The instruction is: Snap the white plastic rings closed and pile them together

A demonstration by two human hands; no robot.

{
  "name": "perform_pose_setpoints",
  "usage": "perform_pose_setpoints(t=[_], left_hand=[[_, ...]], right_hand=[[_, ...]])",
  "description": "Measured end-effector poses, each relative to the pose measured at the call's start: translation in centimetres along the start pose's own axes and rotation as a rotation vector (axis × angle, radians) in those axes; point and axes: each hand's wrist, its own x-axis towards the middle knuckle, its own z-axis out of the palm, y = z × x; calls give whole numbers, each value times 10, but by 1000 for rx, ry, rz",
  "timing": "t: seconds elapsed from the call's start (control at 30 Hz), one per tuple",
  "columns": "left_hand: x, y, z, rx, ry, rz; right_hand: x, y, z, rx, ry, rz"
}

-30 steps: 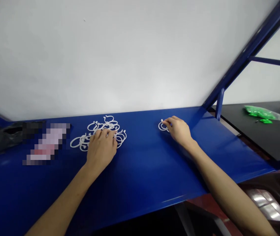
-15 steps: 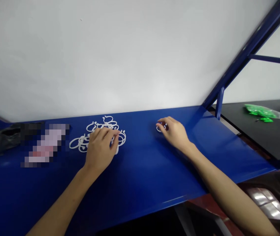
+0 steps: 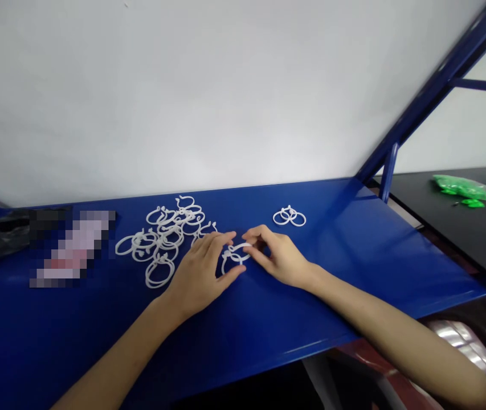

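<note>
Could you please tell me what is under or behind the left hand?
Beyond the left hand, part of the pile of white rings shows on the blue surface; anything beneath the palm is hidden.

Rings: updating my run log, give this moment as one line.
left hand: open at rings; right hand: at same rings, grip unclear; ring pile: left; ring cluster: right

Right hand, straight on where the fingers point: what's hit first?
The white rings between the hands, right at the fingertips of the right hand; it may be touching one now, depth is unclear. Just past them comes the left hand.
</note>
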Motion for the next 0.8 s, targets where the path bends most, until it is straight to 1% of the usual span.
perform_pose_setpoints(t=[0.07,0.13,0.27,0.4,0.53,0.63,0.8], left_hand=[[-1,-3,1,47,-80,-45],[-1,-5,2,76,-125,-46],[0,-7,4,49,-131,-56],[2,-7,3,64,-109,-80],[2,-6,-1,142,-144,-105],[1,-3,-5,149,-118,-114],[3,5,-7,89,-9,-79]], right_hand=[[1,0,-2,-25,15,-32],[1,-1,-4,-54,-3,-84],[2,-1,-9,-115,-81,-163],[2,4,-11,-160,-109,-149],[3,6,-10,-154,-42,-104],[4,3,-9,-128,16,-66],[2,-5,-8,-72,71,-59]])
